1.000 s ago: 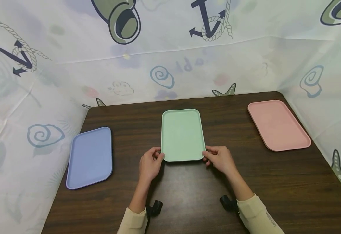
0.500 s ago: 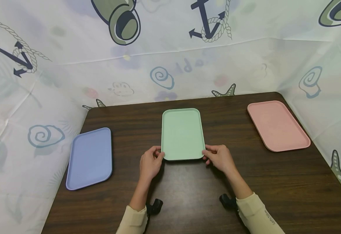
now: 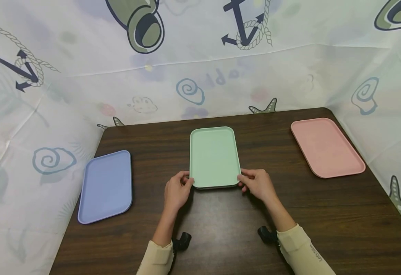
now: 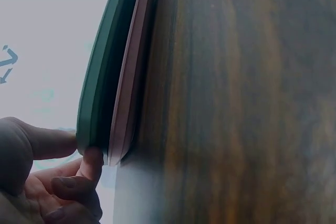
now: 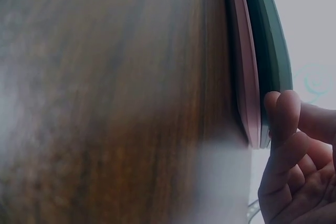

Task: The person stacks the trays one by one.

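A mint-green rectangular tray (image 3: 215,156) lies at the middle of the table between both hands. My left hand (image 3: 177,192) pinches its near left corner, thumb on the rim and fingers beneath. At the near right corner my right hand (image 3: 259,186) pinches it likewise. Both wrist views show a pinkish tray (image 4: 127,93) directly under the green one, with a dark gap between them at the near side. From the head view this lower tray is hidden. Only the green tray is between thumb and fingers in the left wrist view.
On the left of the dark wooden table (image 3: 217,225) lies a blue tray (image 3: 105,187), set at an angle. A pink tray (image 3: 327,147) lies at the far right near the table's edge. Printed white cloth (image 3: 118,88) surrounds the back and sides.
The green tray's near edge has risen slightly, both hands moving with it. More of a dark edge shows beneath it. The blue and pink trays at the sides have not moved.
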Demonstrator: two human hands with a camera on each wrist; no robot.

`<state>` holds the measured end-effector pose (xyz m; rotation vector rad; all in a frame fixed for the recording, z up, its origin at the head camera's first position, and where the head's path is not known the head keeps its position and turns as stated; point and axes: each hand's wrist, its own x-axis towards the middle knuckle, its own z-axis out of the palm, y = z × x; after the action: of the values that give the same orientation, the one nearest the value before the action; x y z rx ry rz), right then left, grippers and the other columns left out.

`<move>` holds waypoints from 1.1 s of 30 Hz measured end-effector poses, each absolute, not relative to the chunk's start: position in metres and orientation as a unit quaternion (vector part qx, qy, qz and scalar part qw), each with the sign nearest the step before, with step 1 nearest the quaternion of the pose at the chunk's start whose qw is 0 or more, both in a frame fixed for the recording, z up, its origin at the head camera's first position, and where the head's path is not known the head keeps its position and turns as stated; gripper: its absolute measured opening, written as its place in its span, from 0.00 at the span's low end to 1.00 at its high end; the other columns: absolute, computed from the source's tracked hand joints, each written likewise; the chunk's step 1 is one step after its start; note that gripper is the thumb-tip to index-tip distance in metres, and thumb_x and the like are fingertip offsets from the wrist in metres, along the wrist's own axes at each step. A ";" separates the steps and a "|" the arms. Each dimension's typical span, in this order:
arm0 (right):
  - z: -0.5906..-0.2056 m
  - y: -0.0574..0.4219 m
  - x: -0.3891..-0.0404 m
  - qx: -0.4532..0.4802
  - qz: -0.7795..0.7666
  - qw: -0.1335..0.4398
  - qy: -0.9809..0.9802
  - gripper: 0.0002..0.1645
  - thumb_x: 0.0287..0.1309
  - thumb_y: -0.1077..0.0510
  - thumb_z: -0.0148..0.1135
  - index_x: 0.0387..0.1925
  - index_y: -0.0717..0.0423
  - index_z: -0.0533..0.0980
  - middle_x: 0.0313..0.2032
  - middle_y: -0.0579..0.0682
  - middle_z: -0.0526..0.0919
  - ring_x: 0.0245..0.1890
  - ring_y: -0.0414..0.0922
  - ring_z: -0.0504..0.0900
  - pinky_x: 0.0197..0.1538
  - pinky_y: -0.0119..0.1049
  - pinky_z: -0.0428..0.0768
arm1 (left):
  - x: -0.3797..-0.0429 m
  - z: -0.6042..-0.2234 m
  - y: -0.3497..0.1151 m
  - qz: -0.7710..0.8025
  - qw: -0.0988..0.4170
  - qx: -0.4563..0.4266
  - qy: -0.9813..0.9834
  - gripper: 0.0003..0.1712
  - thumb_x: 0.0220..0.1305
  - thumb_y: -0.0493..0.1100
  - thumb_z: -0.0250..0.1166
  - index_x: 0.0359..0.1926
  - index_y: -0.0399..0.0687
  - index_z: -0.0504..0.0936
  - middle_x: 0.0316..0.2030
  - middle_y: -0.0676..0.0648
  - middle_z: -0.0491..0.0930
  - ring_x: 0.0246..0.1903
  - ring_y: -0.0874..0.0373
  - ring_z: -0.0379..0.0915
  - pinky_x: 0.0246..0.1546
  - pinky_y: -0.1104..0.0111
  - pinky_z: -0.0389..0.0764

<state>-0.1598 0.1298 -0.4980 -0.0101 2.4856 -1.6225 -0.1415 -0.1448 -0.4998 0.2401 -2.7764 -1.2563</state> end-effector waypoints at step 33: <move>-0.499 0.131 -0.159 0.008 -0.540 0.097 0.836 0.25 0.64 0.56 0.64 0.58 0.66 0.76 0.26 0.53 0.86 0.20 0.46 0.83 0.21 0.31 0.67 | -0.141 -0.500 -0.142 -0.410 0.024 0.101 -0.906 0.16 0.63 0.49 0.66 0.51 0.52 0.83 0.26 0.55 0.78 0.24 0.57 0.69 0.30 0.62 0.68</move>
<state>-0.1594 0.1308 -0.4992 0.0229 2.4764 -1.5985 -0.1407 -0.1422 -0.5000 0.3131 -2.8051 -1.2687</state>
